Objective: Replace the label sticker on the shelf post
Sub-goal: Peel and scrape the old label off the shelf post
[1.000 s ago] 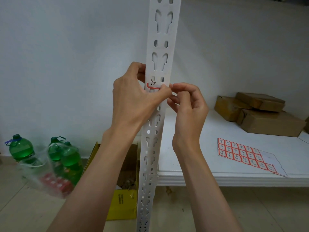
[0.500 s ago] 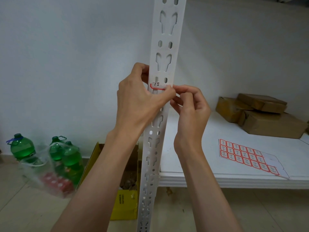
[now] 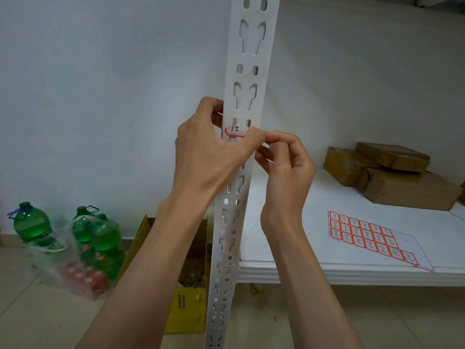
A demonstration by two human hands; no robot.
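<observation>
The label sticker [image 3: 234, 131] sits on the front face of the shelf post [image 3: 245, 102], just under a pair of small oval holes, with a red border and a handwritten number on it. Only its upper left part shows; your hands cover the rest.

Your left hand [image 3: 211, 149] wraps the post from the left, fingers curled behind it and thumb lying across the sticker's lower edge, so its grip is on the post itself. Your right hand [image 3: 284, 162] comes in from the right with thumb and forefinger pinched together at the sticker's right end, touching your left thumb. Its grip looks closed on that edge, though whether the paper is actually lifted between the fingertips is hidden.

From this, you seem to be working at the sticker's right edge, either peeling it or seating it; the view does not settle which. If you are peeling, get a nail fully under the corner and pull low and slowly along the post, so the paper comes away in one piece. Keep your left thumb off the part you want to lift, and use that hand only to steady the post.

The sheet of stickers [image 3: 372, 238] lies on the white shelf [image 3: 289, 197] to your right, near the front edge, with blank backing at its near end. Behind it are stacked brown parcels [image 3: 392, 170]. On the floor to the left stand green bottles [image 3: 30, 222] and a yellow box [image 3: 188, 311].
</observation>
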